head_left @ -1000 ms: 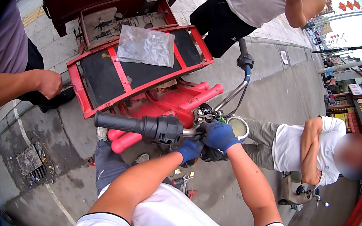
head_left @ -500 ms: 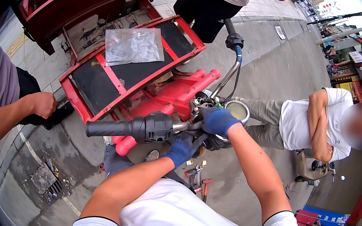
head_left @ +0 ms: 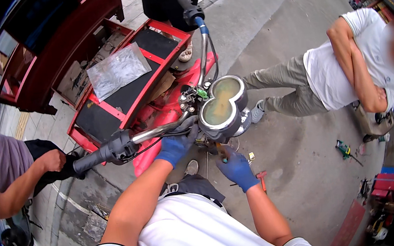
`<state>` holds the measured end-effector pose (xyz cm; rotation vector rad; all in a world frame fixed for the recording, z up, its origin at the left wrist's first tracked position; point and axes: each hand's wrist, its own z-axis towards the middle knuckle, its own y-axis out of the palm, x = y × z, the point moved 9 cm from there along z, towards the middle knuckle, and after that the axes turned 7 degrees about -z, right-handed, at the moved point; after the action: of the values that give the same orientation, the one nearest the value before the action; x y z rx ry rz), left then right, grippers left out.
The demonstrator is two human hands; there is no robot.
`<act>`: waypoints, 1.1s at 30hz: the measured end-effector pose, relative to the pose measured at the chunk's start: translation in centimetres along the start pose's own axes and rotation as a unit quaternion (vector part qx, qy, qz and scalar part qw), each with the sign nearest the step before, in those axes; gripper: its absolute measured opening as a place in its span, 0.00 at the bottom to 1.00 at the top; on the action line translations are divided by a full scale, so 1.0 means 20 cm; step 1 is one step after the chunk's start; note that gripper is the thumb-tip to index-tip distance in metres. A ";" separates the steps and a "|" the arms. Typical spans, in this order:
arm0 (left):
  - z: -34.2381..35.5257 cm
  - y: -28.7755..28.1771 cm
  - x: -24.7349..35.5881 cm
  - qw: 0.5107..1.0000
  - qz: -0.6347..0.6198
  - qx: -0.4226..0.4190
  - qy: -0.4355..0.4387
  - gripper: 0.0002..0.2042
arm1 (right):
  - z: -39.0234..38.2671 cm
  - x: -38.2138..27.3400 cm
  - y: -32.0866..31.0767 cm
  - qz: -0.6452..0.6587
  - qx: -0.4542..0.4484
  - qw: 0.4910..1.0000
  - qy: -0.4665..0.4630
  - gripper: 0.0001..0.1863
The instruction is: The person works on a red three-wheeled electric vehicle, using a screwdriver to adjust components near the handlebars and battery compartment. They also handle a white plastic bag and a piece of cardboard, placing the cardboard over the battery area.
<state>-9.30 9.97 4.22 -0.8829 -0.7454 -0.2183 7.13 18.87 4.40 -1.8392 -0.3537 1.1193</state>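
Observation:
In front of me is a red vehicle's front end with chrome handlebars (head_left: 152, 132) and a twin round gauge cluster (head_left: 225, 100) with yellowed faces. My left hand (head_left: 173, 148), in a blue glove with dark fingers, reaches in below the bars just left of the gauges. Its visible fingers are stretched apart; the other fingertips are hidden. My right hand (head_left: 237, 167), also gloved, is below the gauges with fingers closed around a small thing showing amber and teal parts (head_left: 220, 150), whose kind I cannot make out. Cables and a green connector (head_left: 202, 93) show behind the gauges.
A clear plastic bag (head_left: 118, 72) lies on the red-framed black panel (head_left: 102, 119). People stand at left, at the back, and at right with folded arms (head_left: 361, 66). A red-headed hammer (head_left: 262, 176) and a green tool (head_left: 343, 148) lie on the pavement.
My right hand has left the handlebar centre and dropped below the gauges. The handlebars now sit turned, with the gauges fully visible. My left hand has moved up beside the gauges.

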 end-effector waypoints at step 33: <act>-0.39 0.65 -0.33 0.562 -0.608 0.221 -0.516 0.09 | -2.47 0.73 0.74 0.252 0.048 0.684 0.683 0.17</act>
<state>-4.21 11.42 -11.57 0.2923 -2.3770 -0.7138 52.17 -7.33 -7.95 -2.1808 1.1147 -0.1985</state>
